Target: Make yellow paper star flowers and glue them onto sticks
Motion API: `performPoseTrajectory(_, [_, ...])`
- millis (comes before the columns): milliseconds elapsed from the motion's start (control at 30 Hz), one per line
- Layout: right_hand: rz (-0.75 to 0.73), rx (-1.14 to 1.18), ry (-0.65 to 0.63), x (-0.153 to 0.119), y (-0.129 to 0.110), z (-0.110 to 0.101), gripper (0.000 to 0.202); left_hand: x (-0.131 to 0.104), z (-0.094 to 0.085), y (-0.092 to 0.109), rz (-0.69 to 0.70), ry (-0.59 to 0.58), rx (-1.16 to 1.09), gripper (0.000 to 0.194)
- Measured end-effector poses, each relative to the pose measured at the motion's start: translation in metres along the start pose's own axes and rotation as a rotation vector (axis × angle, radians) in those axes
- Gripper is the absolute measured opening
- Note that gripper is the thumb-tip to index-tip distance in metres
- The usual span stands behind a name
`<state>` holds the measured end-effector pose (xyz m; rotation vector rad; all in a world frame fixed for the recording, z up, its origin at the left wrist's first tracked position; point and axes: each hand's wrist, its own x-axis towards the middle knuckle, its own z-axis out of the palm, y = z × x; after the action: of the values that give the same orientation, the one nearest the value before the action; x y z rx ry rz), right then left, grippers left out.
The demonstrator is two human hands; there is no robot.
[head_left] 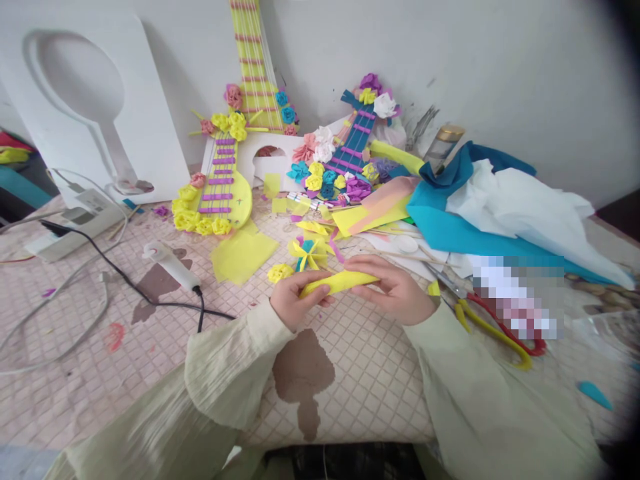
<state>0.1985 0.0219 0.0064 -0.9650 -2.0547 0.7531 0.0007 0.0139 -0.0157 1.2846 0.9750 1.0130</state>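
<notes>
Both hands hold one rolled strip of yellow crepe paper [341,283] level above the table. Its left end is pinched between the thumb and fingers of my left hand [299,297]. My right hand [395,288] grips the other end, fingers curled over it. Just beyond the hands lie a yellow paper rose [280,273] and a yellow and teal paper flower [309,254]. A flat yellow paper sheet [244,253] rests to their left.
Decorated toy guitars, one yellow [235,193], one blue [356,143], lean at the back. A glue gun [173,265] and its cord lie left, near a power strip [80,223]. Scissors [495,327] lie right, below teal crepe paper [450,227]. A white cut-out board [150,100] stands back left.
</notes>
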Motion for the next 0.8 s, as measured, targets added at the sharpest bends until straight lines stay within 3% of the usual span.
performPoseTrajectory(233, [-0.017, 0.026, 0.122, 0.000, 0.001, 0.006, 0.025, -0.001, 0.002, 0.004, -0.011, 0.002, -0.099, 0.033])
performPoseTrajectory(400, [0.068, 0.123, 0.160, -0.003, 0.002, 0.009, 0.020, -0.003, 0.002, 0.004, 0.082, -0.032, -0.078, 0.034])
performPoseTrajectory(600, [0.254, 0.367, 0.184, -0.002, -0.007, 0.011, 0.017, -0.005, -0.001, 0.004, 0.237, -0.031, 0.108, 0.034])
performPoseTrajectory(800, [0.225, 0.442, 0.191, -0.001, -0.008, 0.011, 0.017, -0.006, 0.001, 0.005, 0.315, -0.026, 0.004, 0.021])
